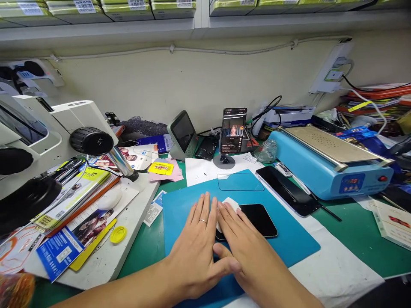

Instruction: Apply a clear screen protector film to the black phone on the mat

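Observation:
A phone with a dark screen (260,218) lies flat on a blue mat (298,246). My right hand (239,233) rests over its left part, fingers stretched out, on a white wipe or tissue (231,202) that peeks out beyond the fingertips. Beside it, my left hand (201,241) lies flat with straight fingers, a ring on one of them, at the phone's left end. The two hands touch near the thumbs. Behind them on the mat is a clear screen protector with a dark border (240,182). My palms hide part of the phone and the wipe.
On the right stand a blue heating machine (321,167) and a black phone or screen panel (287,190). A phone on a stand (233,130) and a small display (183,132) are at the back. A microscope (91,141) and a white board (128,226) with packages occupy the left.

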`<state>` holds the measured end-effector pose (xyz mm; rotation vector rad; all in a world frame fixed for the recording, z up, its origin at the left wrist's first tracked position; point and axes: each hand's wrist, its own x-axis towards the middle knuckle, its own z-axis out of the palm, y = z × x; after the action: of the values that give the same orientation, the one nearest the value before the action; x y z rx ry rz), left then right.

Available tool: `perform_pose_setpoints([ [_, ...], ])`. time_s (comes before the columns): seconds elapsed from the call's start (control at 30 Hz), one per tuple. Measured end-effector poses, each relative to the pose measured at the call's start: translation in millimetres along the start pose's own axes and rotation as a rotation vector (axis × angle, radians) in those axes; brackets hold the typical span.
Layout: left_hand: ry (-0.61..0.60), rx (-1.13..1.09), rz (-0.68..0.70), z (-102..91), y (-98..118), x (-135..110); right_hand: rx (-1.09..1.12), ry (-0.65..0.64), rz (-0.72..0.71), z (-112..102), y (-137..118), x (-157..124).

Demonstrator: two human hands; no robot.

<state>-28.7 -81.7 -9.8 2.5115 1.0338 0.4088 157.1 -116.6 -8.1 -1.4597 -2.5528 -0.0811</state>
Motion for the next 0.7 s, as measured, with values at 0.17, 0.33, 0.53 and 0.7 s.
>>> perform_pose_setpoints([
  [0.17,0.001,0.018,0.042,1.5,-1,-1,0.057,-0.022,-0.104,-3,5,-13],
  [0.33,-0.006,0.027,0.048,1.8,-1,0,0.021,-0.048,-0.151,-13,9,-15],
  [0.53,-0.035,0.044,0.068,4.1,-2,-1,-0.092,0.035,-0.182,-13,14,-31],
  [0.7,-0.044,0.054,0.054,4.8,-2,-1,-0.172,0.151,-0.179,-15,39,-59],
])
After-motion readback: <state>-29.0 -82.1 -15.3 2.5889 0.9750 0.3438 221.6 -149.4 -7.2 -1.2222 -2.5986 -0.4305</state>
